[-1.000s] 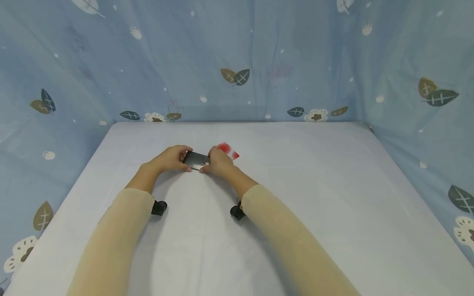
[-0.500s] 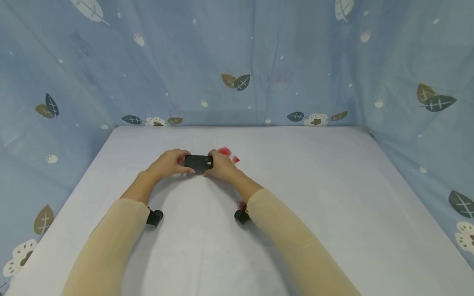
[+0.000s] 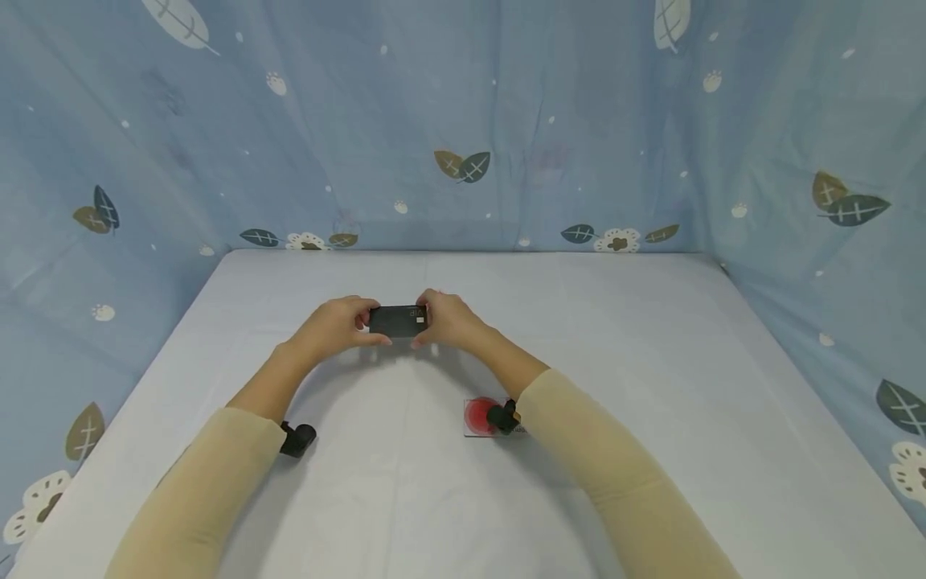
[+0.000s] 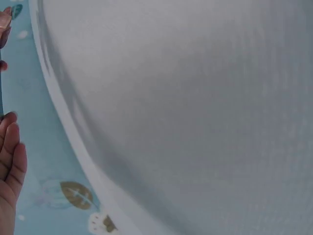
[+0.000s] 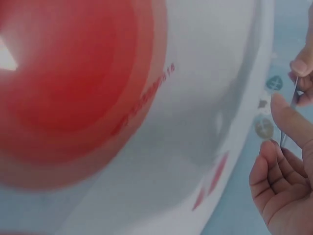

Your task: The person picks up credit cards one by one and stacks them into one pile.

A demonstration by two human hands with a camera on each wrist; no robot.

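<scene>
A thin black card (image 3: 398,322) is held upright between both hands over the far middle of the table, its dark face towards the head camera. Gold "VIP" lettering, upside down in this view, and a small pale square show near its right end. My left hand (image 3: 340,328) pinches the left end, thumb along the bottom edge and fingers on top. The right end is gripped by my right hand (image 3: 452,320) in the same way. In the right wrist view the card (image 5: 288,117) appears nearly edge-on between the fingers. The left wrist view catches only fingers (image 4: 12,152) at its border.
A white card with a red circle (image 3: 479,415) lies on the white table (image 3: 651,362) beneath the right wrist, partly covered by the black wrist camera (image 3: 502,416). Red marks (image 5: 210,183) show farther off in the right wrist view. Blue patterned curtain (image 3: 463,121) surrounds the table.
The black card has been tilted up to face the head camera and shifted slightly right. The right forearm has moved right, uncovering the red-circle card below and hiding most of the red-and-white piece behind the hand.
</scene>
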